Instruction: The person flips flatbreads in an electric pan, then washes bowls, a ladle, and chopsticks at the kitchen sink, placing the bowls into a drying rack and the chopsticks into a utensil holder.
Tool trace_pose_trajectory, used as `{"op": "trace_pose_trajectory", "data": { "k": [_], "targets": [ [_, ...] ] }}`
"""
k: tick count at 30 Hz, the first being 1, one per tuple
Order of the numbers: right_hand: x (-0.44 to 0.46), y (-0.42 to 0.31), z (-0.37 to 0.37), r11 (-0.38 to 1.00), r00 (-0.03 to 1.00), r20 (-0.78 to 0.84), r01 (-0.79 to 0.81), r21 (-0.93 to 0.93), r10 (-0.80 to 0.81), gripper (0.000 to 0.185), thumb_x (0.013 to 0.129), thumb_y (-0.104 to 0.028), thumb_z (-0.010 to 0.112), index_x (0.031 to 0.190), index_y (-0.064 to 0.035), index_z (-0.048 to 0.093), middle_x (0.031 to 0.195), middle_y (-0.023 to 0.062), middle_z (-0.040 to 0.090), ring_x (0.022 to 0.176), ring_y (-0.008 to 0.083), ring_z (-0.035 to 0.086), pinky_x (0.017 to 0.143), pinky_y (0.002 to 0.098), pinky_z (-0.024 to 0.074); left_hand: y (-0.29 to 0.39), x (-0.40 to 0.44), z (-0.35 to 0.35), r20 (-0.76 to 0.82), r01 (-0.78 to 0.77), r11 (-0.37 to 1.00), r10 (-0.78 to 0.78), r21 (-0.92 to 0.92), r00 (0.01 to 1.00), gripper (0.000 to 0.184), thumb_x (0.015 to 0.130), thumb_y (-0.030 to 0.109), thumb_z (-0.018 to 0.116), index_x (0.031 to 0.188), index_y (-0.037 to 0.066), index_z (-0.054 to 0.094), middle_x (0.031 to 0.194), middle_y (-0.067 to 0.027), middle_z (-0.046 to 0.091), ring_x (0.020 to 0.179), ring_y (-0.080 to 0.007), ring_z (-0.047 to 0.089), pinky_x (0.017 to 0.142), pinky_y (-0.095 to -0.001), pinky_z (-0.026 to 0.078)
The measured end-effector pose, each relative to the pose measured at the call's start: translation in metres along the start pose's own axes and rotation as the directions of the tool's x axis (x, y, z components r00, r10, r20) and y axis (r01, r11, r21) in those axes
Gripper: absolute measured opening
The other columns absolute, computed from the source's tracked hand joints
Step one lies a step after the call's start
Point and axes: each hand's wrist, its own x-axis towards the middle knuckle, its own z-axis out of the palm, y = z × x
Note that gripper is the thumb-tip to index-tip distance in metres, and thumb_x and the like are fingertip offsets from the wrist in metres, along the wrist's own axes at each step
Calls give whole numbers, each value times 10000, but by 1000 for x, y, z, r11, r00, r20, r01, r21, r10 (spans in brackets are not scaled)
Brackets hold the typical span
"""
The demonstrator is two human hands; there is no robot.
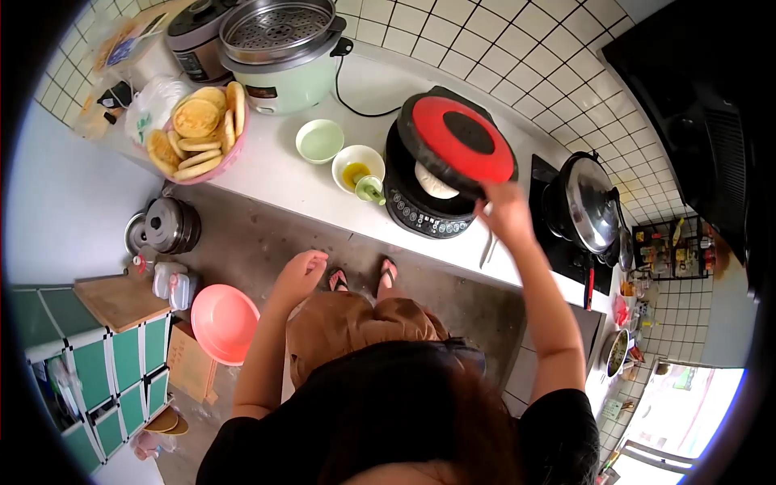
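My right hand (507, 213) is at the front edge of the red and black lid (471, 129) of an electric baking pan (428, 218), its fingers closed on the rim. The lid is tilted partway up, and a pale round of dough (435, 183) shows in the black pan beneath it. My left hand (302, 273) hangs in front of the counter, fingers curled in, with nothing visible in it. Left of the pan stand a white bowl (344, 158) of yellow oil with a green-handled brush (370, 189) in it and a pale green bowl (319, 141).
A pink basket (217, 171) of browned flatbreads sits on the counter's left, beside a green rice cooker (279, 87). A lidded wok (588, 202) stands on the stove at right. On the floor are a pink basin (225, 323) and stacked pots (171, 226).
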Motion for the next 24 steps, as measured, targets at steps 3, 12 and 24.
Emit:
{"op": "trace_pose_trajectory", "data": {
  "k": [3,12,24],
  "targets": [
    [66,40,-56,997,996,-86,19,-77,-26,241,693,-112,618,917,-35,570,717,143,544,688,329,534,654,430,424,-5,18,-2,-5,-17,999,17,-31,1000,243,872,166,530,1030,-12,578,975,-115,615,901,-184,584,808,-282,450],
    [247,251,-69,977,980,-189,11,-213,-53,274,857,-248,538,1060,-75,601,927,146,612,866,328,577,766,372,455,17,33,8,-59,102,992,-107,-72,993,236,883,172,528,1044,6,577,957,-88,608,869,-145,569,785,-268,444],
    [368,340,-36,918,922,89,-360,-168,377,376,939,-287,337,1085,-26,565,1112,195,575,1067,354,508,908,426,404,31,11,25,-264,270,958,-286,-96,921,234,895,165,517,1075,29,577,978,-86,631,885,-163,593,783,-278,456]
  ]
}}
